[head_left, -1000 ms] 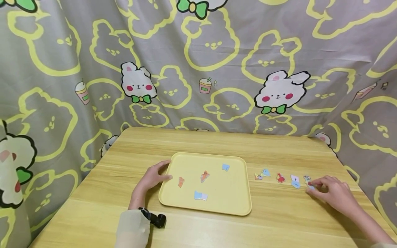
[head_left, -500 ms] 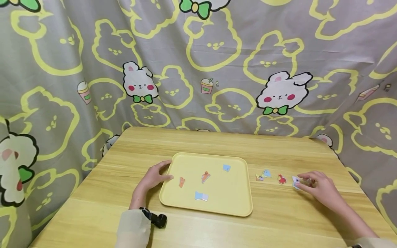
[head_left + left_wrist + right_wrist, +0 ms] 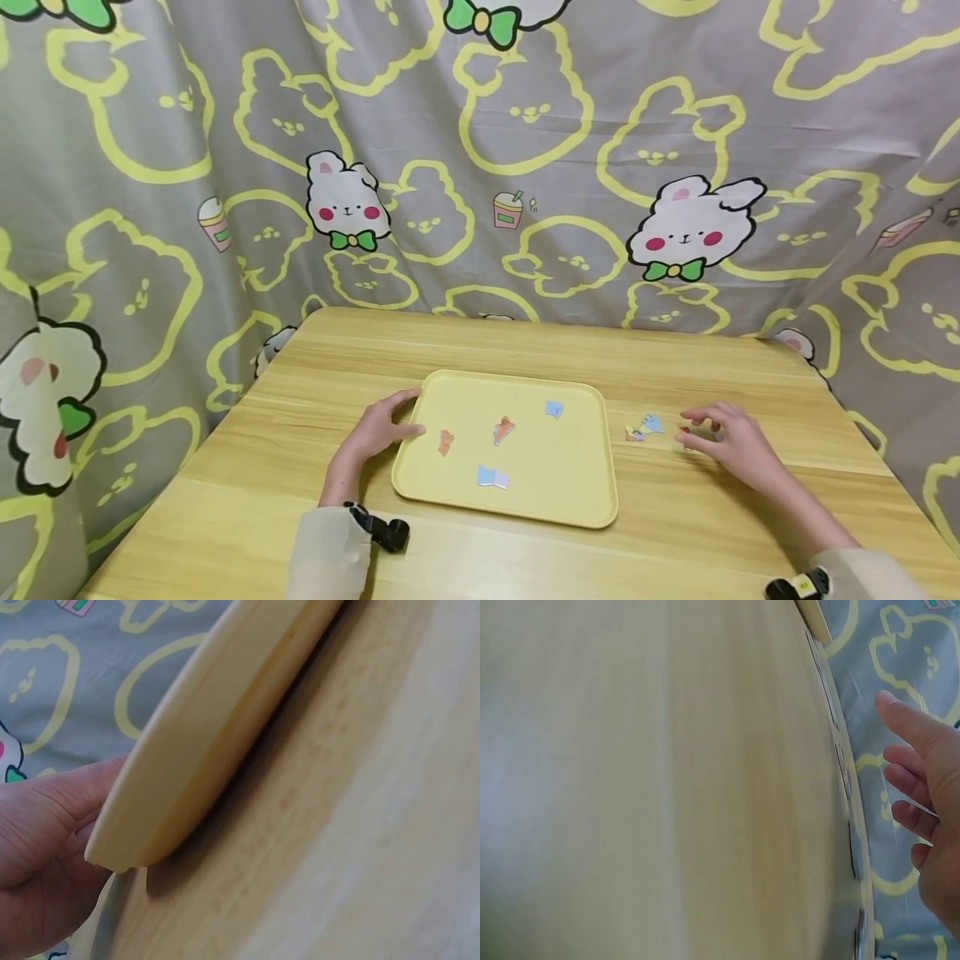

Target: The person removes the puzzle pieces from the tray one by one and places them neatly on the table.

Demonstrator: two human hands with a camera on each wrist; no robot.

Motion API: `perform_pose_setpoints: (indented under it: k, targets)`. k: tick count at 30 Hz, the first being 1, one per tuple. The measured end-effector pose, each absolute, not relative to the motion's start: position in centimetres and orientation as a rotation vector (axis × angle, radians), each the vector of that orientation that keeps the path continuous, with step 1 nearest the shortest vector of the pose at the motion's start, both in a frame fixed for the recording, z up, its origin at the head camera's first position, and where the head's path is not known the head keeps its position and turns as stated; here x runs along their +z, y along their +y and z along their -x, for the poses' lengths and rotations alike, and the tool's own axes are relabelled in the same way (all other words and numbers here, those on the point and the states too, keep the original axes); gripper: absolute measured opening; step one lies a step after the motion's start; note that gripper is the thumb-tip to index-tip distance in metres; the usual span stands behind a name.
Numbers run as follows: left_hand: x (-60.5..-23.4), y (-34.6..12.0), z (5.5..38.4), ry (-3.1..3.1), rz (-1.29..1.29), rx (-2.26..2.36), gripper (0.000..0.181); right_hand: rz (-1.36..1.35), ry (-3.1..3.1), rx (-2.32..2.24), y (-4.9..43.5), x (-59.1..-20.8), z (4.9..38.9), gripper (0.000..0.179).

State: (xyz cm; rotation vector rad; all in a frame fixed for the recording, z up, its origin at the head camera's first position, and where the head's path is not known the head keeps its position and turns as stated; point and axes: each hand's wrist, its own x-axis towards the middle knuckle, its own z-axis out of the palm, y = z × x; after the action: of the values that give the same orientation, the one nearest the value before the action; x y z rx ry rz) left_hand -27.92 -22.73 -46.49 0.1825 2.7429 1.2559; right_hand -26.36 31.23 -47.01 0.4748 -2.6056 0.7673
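Note:
In the head view a pale yellow tray (image 3: pixel 525 510) lies on the wooden table. My left hand (image 3: pixel 375 432) holds its left edge, with the thumb at the rim; the left wrist view shows the fingers against its side. Flat cut-out picture pieces lie on the tray: an orange one (image 3: pixel 446 442), an orange-and-grey one (image 3: pixel 503 431), a small blue one (image 3: pixel 554 409) and a blue-and-lilac one (image 3: pixel 492 477). My right hand (image 3: pixel 731 442) hovers right of the tray, fingers loosely bent, holding nothing. A red piece (image 3: pixel 686 433) shows partly beneath its fingertips.
A blue-and-yellow piece (image 3: pixel 649 426) lies between the tray and my right hand. Several pieces appear edge-on in the right wrist view. A patterned grey curtain (image 3: pixel 540 167) hangs around the table (image 3: pixel 247 500). Both wrists wear black cameras.
My right hand has moved left along the row of pieces, from the rightmost one to above the red piece. The left hand stays at the tray; the view has shifted slightly.

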Motion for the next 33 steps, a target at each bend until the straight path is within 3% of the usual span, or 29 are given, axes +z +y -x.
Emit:
perform_pose_setpoints:
  k: [33]
  targets:
    - [-46.8, -22.7, 28.0, 2.767, -0.185, 1.260, 0.066, -0.719, -2.639, 0.878, 21.6, -47.2, 30.3, 0.032]
